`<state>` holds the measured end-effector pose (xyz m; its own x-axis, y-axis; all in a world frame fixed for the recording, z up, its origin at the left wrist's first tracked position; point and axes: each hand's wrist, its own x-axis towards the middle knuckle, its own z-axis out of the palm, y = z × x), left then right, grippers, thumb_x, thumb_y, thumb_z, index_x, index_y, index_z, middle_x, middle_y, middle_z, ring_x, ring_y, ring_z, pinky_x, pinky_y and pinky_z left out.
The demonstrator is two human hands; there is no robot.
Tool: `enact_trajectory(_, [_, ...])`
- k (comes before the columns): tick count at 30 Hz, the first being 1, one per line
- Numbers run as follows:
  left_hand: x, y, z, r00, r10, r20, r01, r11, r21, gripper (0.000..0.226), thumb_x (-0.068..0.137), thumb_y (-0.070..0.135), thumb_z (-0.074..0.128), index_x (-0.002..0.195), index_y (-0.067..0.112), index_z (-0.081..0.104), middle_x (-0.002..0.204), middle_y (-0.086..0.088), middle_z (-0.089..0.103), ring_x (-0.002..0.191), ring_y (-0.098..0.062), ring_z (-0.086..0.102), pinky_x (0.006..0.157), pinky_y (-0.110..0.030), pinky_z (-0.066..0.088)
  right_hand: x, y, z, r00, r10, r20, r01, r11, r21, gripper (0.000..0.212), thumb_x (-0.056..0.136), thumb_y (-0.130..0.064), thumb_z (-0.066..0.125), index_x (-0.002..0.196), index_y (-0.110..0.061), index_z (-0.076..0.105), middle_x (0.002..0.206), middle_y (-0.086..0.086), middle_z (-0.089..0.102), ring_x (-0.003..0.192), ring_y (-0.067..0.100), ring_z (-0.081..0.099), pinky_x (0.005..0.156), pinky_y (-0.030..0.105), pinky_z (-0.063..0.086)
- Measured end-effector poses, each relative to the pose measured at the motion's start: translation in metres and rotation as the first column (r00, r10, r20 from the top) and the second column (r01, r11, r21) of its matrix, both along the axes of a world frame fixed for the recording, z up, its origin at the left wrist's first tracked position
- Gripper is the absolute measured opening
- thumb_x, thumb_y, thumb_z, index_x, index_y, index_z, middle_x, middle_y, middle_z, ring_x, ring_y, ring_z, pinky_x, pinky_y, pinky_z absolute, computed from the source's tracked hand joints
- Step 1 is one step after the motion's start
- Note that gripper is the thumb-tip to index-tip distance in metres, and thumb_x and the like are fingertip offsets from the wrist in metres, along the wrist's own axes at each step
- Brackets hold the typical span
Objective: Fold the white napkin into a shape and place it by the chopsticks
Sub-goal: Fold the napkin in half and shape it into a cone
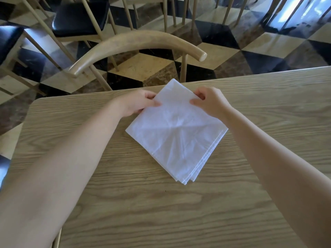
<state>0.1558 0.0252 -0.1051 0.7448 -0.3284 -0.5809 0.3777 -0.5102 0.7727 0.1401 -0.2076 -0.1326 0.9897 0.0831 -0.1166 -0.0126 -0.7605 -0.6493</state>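
A white napkin [176, 133] lies on the wooden table [125, 203], folded into a layered square turned like a diamond. Its far corner points at the table's far edge and its loose stacked corners point toward me. My left hand [139, 102] pinches the napkin's upper left edge between thumb and fingers. Opposite it, my right hand [209, 102] pinches the upper right edge the same way. Creases radiate from the cloth's middle. No chopsticks are in view.
A wooden chair with a curved backrest [136, 45] stands just past the table's far edge. More chairs with dark seats [80, 17] stand farther back on a checkered floor. The table's rounded left corner [38, 102] is close to my left arm.
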Motion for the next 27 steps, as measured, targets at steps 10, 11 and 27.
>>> enact_trajectory(10, [-0.054,0.059,-0.015,0.955,-0.179,0.235,0.106,0.950,0.294,0.022,0.078,0.012,0.074,0.098,0.019,0.067,0.092,0.008,0.071,0.084,-0.009,0.066,0.077,-0.025,0.051,-0.042,-0.055,-0.001,0.983,0.154,-0.102,-0.170,0.969,-0.181,0.016,0.077,-0.010,0.069,0.076,-0.012,0.053,0.082,0.003,0.051,0.076,0.025,0.047,0.062,0.030,0.033])
enact_trajectory(11, [-0.058,0.058,-0.018,0.929,-0.183,0.322,0.073,0.943,0.325,0.016,0.077,0.012,0.074,0.091,0.016,0.066,0.086,0.005,0.070,0.080,-0.012,0.064,0.073,-0.027,0.050,-0.047,-0.056,-0.004,0.987,0.158,-0.026,-0.160,0.972,-0.171,0.018,0.077,-0.008,0.068,0.074,-0.015,0.051,0.081,0.001,0.049,0.074,0.023,0.045,0.061,0.029,0.031])
enact_trajectory(27, [-0.096,0.071,-0.070,0.251,-0.387,0.887,-0.172,0.884,0.434,0.024,0.080,-0.005,0.056,0.088,0.007,0.074,0.090,-0.004,0.074,0.079,-0.026,0.063,0.069,-0.037,0.051,-0.082,-0.078,-0.038,0.944,0.050,0.326,-0.050,0.999,-0.009,0.033,0.077,0.013,0.060,0.089,-0.013,0.076,0.089,0.006,0.064,0.088,0.020,0.054,0.081,0.004,0.034])
